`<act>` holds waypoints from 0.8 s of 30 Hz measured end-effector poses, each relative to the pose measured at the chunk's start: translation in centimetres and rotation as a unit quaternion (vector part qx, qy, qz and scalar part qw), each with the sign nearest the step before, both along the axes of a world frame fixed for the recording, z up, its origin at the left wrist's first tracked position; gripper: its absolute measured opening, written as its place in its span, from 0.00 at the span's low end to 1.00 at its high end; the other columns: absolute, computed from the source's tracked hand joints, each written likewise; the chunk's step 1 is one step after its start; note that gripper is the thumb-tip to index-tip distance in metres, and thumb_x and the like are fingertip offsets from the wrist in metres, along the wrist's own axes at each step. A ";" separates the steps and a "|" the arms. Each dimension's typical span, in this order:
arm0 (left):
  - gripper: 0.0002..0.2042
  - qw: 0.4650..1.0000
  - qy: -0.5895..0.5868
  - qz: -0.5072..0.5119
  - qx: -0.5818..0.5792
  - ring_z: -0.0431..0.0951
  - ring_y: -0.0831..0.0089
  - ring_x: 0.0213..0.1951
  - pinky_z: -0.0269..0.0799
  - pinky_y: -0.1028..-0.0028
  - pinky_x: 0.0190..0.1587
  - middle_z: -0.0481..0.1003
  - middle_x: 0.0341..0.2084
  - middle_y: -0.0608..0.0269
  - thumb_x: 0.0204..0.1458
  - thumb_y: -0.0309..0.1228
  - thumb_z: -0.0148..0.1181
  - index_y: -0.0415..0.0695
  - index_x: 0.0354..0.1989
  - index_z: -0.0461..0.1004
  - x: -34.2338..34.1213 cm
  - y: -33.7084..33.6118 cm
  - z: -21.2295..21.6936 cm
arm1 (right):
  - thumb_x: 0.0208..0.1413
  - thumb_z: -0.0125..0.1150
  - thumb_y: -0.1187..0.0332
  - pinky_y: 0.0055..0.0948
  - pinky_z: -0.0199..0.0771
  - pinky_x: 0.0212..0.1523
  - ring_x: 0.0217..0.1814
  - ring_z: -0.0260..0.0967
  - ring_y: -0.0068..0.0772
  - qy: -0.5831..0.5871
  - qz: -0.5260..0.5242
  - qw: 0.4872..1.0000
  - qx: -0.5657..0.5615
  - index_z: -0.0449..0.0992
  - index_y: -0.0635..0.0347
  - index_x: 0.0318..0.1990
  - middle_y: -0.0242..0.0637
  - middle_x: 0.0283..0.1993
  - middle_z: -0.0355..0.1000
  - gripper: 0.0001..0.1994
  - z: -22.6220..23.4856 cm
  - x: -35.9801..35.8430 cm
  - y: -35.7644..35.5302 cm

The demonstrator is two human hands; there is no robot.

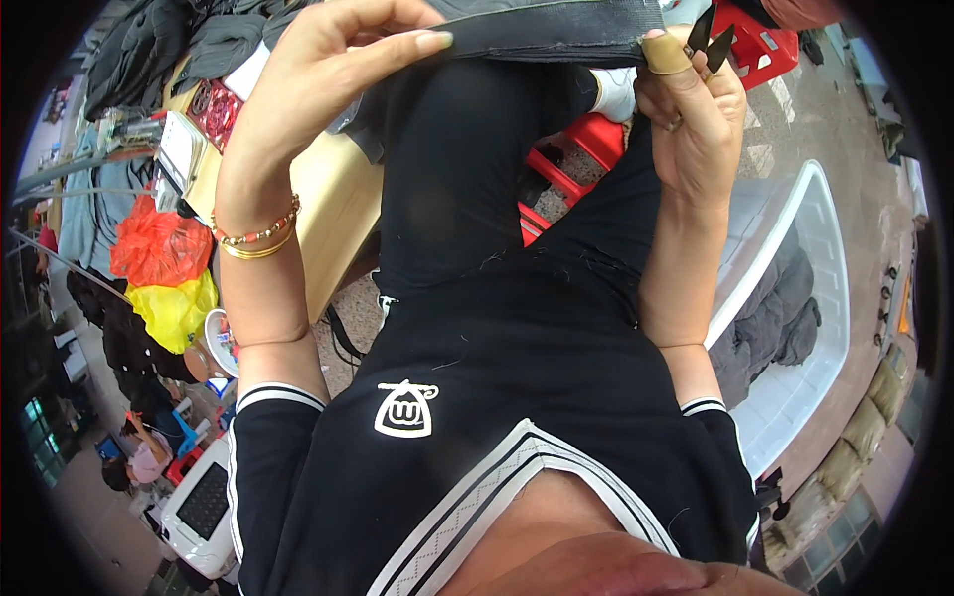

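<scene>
A person stood holding a black garment (467,199) up in front of their chest, stretched between both raised hands. The left hand (318,70) pinched the garment's dark waistband (547,35) between thumb and fingertips, fingers long and nearly straight. The right hand (696,109) was closed around the other end of the band, and the same hand also gripped a small pair of black thread snips (711,40), blades pointing up past a thumb wrapped in tan tape. Gold and beaded bracelets (256,238) sat on the left wrist.

To my eye the work in hand was checking the band's seam for stray threads. Doing that well would call for keeping the band taut and level between the two hands, and keeping the snip points turned away from the cloth until a thread was singled out.

The garment looked soft and matte, hanging in loose folds from the band down toward the person's own black shirt, with a few pale lint threads clinging to it.

To the right stood a white plastic bin (825,258) holding grey cloth. Red plastic stools (566,164) showed behind the garment, and a pale wooden table (338,209) stood at the left, with orange and yellow bags (164,268) beside it.
</scene>
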State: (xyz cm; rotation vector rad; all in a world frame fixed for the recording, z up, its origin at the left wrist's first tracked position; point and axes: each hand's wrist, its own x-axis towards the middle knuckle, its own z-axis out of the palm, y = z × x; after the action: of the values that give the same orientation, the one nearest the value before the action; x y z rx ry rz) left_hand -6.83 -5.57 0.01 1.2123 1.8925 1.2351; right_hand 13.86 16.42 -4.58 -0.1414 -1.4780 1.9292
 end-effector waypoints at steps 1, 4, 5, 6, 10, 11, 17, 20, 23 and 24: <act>0.11 1.000 0.003 -0.006 -0.002 0.76 0.83 0.42 0.70 0.82 0.48 0.78 0.39 0.68 0.59 0.29 0.62 0.39 0.48 0.77 -0.3 -0.1 -0.5 | 0.62 0.61 0.70 0.15 0.49 0.23 0.21 0.51 0.11 0.002 0.000 1.000 -0.018 0.78 0.66 0.44 0.22 0.24 0.63 0.08 -0.1 0.3 0.2; 0.10 0.999 -0.032 0.021 0.022 0.75 0.84 0.44 0.68 0.82 0.50 0.77 0.40 0.70 0.60 0.29 0.61 0.38 0.47 0.78 -0.9 -0.3 -1.9 | 0.62 0.60 0.71 0.15 0.49 0.23 0.22 0.52 0.12 0.022 0.019 0.999 -0.027 0.77 0.67 0.45 0.22 0.25 0.63 0.08 -0.5 0.9 0.7; 0.10 0.999 -0.031 0.019 0.021 0.75 0.84 0.44 0.68 0.82 0.50 0.77 0.40 0.70 0.60 0.29 0.61 0.38 0.47 0.78 -0.9 -0.2 -2.2 | 0.63 0.59 0.72 0.15 0.49 0.23 0.22 0.52 0.12 0.031 0.027 0.998 -0.040 0.77 0.67 0.45 0.22 0.25 0.63 0.08 -0.6 1.1 0.9; 0.10 0.999 -0.026 0.028 0.031 0.74 0.84 0.43 0.67 0.82 0.50 0.77 0.39 0.71 0.60 0.29 0.61 0.38 0.47 0.77 -0.9 -0.2 -2.4 | 0.63 0.59 0.72 0.15 0.49 0.23 0.22 0.52 0.12 0.033 0.026 0.998 -0.041 0.77 0.67 0.45 0.22 0.25 0.63 0.08 -0.8 1.3 1.0; 0.09 0.993 -0.042 0.067 0.084 0.72 0.85 0.42 0.65 0.82 0.48 0.76 0.38 0.73 0.61 0.28 0.60 0.38 0.46 0.77 -0.2 -0.3 -1.0 | 0.63 0.59 0.72 0.14 0.50 0.22 0.22 0.53 0.12 0.020 0.008 0.999 -0.041 0.77 0.68 0.45 0.23 0.25 0.63 0.08 -1.6 2.1 1.7; 0.08 0.996 -0.025 0.033 0.076 0.71 0.85 0.40 0.64 0.82 0.47 0.75 0.36 0.73 0.61 0.29 0.59 0.38 0.44 0.77 0.1 -0.5 -0.2 | 0.63 0.58 0.72 0.14 0.49 0.22 0.22 0.53 0.12 0.014 -0.004 0.999 -0.034 0.76 0.68 0.45 0.23 0.25 0.63 0.08 -1.7 2.3 1.8; 0.07 0.982 -0.186 -0.004 0.044 0.72 0.87 0.36 0.66 0.84 0.42 0.75 0.32 0.73 0.62 0.28 0.56 0.37 0.41 0.77 3.1 -3.3 2.5 | 0.62 0.60 0.72 0.15 0.54 0.24 0.24 0.57 0.13 0.021 0.086 0.995 -0.039 0.77 0.67 0.48 0.26 0.26 0.65 0.10 0.2 1.5 2.1; 0.06 0.993 -0.114 0.036 -0.022 0.68 0.92 0.32 0.62 0.87 0.34 0.72 0.29 0.78 0.62 0.30 0.58 0.40 0.40 0.75 3.8 -3.3 1.0 | 0.60 0.63 0.64 0.18 0.49 0.21 0.17 0.54 0.12 -0.202 0.002 0.977 0.073 0.74 0.57 0.23 0.19 0.20 0.64 0.14 0.4 -0.7 0.9; 0.05 0.977 0.117 0.177 -0.022 0.70 0.85 0.31 0.65 0.82 0.35 0.74 0.30 0.72 0.56 0.28 0.64 0.40 0.37 0.77 4.7 -2.7 -0.3 | 0.60 0.64 0.64 0.17 0.51 0.23 0.21 0.56 0.11 -0.164 0.004 0.981 0.100 0.76 0.57 0.25 0.19 0.21 0.65 0.12 -1.1 -3.1 -0.3; 0.06 0.959 0.186 0.213 0.007 0.72 0.81 0.31 0.67 0.79 0.35 0.76 0.32 0.68 0.55 0.28 0.65 0.40 0.37 0.77 5.2 -2.3 -0.6 | 0.59 0.65 0.63 0.17 0.52 0.24 0.22 0.56 0.11 -0.172 0.016 0.982 0.075 0.76 0.57 0.25 0.19 0.21 0.65 0.12 -1.6 -3.2 -0.2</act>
State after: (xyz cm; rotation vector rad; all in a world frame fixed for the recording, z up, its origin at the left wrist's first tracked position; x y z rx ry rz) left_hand -1.61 -7.87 -0.62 1.1405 2.5278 1.2979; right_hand 10.70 16.19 -6.15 -0.4025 -1.8548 1.8763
